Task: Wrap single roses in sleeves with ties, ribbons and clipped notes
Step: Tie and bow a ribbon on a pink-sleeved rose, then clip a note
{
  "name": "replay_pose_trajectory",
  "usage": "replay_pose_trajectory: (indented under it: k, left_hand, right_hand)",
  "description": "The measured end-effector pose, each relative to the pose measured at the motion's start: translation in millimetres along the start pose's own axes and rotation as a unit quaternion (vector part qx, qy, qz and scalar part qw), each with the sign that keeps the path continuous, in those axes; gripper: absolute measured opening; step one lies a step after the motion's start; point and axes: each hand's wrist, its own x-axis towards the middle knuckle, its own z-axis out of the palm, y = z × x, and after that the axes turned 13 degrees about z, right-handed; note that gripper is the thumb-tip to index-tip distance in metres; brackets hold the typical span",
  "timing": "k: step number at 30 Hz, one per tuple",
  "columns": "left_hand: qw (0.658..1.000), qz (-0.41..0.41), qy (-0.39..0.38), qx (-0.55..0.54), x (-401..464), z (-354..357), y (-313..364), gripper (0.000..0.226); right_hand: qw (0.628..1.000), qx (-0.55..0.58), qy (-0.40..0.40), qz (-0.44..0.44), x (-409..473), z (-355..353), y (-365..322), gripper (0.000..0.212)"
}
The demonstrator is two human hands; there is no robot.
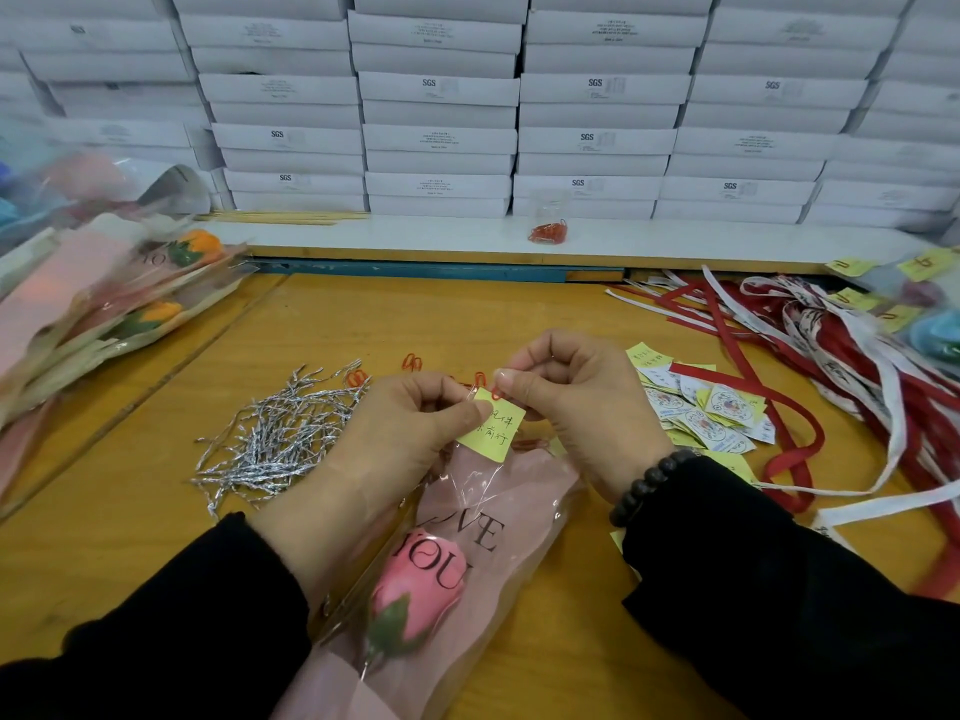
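A pink rose [415, 589] lies in a clear and pink sleeve [498, 517] printed with dark letters, its open end pointing away from me. My left hand [410, 433] pinches a yellow handwritten note [493, 426] against the sleeve's top edge. My right hand [576, 397] pinches a red paper clip [496, 391] at the note's upper corner. Silver twist ties [275, 433] lie heaped to the left. Red and white ribbons [831, 356] sprawl on the right, beside a pile of yellow notes and round stickers [701, 413].
Wrapped roses [119, 304] are stacked at the left edge. Loose red clips [413, 363] lie past my hands, and a jar with more clips [549, 226] stands on the white ledge. White boxes [441, 137] wall the back. More tagged flowers [924, 304] sit far right.
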Motion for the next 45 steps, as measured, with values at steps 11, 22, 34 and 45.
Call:
replay_pose_trajectory:
  k: [11,22,34,45]
  left_hand:
    - [1.0,0.006,0.004,-0.001,-0.7,0.0,0.9,0.012]
    - [1.0,0.01,-0.004,-0.014,-0.7,-1.2,2.3,0.021]
    - [0.997,-0.016,0.024,-0.071,1.2,-0.9,2.8,0.009]
    - [0.994,-0.032,0.041,-0.096,1.9,-4.3,3.0,0.009]
  right_hand:
    - [1.0,-0.01,-0.006,0.013,-1.9,-0.5,1.5,0.011]
    - [0.999,-0.042,-0.009,0.015,-2.4,-1.2,1.2,0.013]
    - [0.996,-0.087,-0.018,0.004,-2.8,1.8,3.7,0.014]
    - [0.991,-0.124,-0.026,-0.033,-4.7,3.2,2.5,0.017]
